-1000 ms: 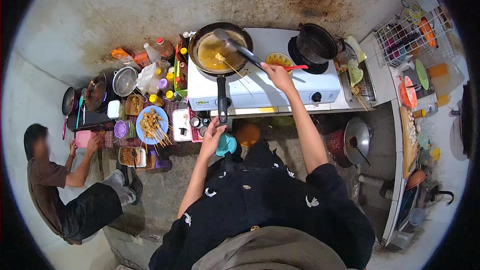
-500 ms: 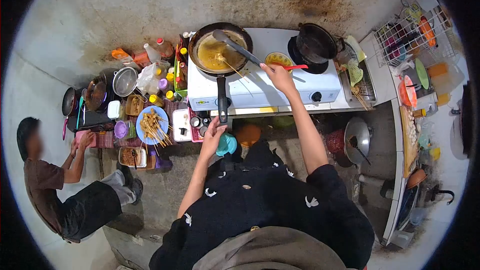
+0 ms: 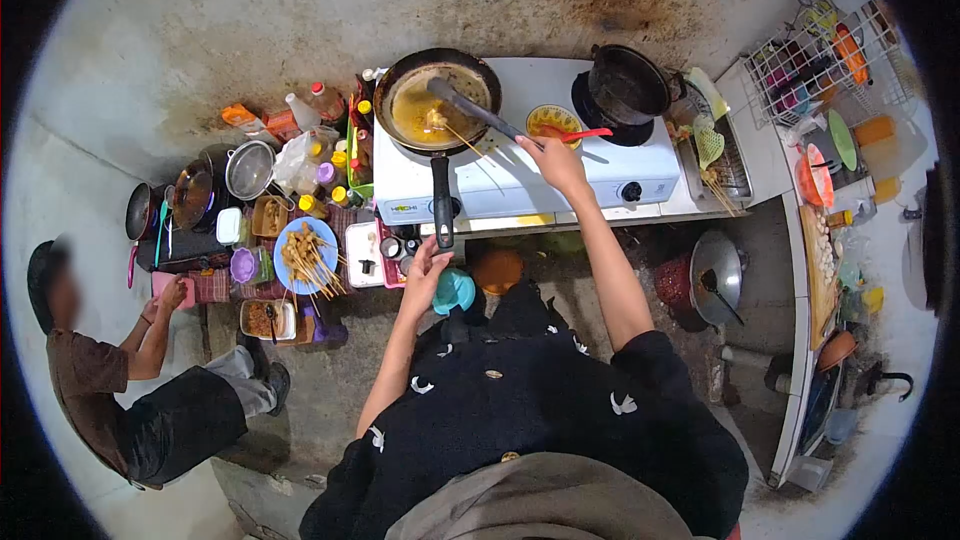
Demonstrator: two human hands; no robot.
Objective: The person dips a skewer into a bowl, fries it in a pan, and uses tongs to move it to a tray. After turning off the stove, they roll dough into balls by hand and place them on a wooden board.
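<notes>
My right hand [image 3: 553, 162] is closed on the handle of a dark spatula [image 3: 480, 113], whose tip is in the frying pan [image 3: 441, 167] on the left burner. Inside that pan, a skewer with a battered piece [image 3: 436, 120] lies in yellow liquid, its stick over the rim. My left hand [image 3: 428, 275] is just below the end of the pan's black handle; whether its fingers touch it is unclear. A patterned bowl [image 3: 554, 118] with a red spoon [image 3: 586, 133] across it stands on the white stove [image 3: 520, 185] near my right hand.
A dark pot [image 3: 628, 85] sits on the right burner. Left of the stove are bottles, a blue plate [image 3: 290, 280] of skewers and a strainer [image 3: 250, 169]. A co-worker [image 3: 95, 370] sits at far left, hands together. A wok [image 3: 716, 275] and a cutting board [image 3: 822, 290] are at right.
The spatula's tip has shifted slightly down in the pan, and my right hand has moved slightly left and down. The co-worker's hands have shifted a little.
</notes>
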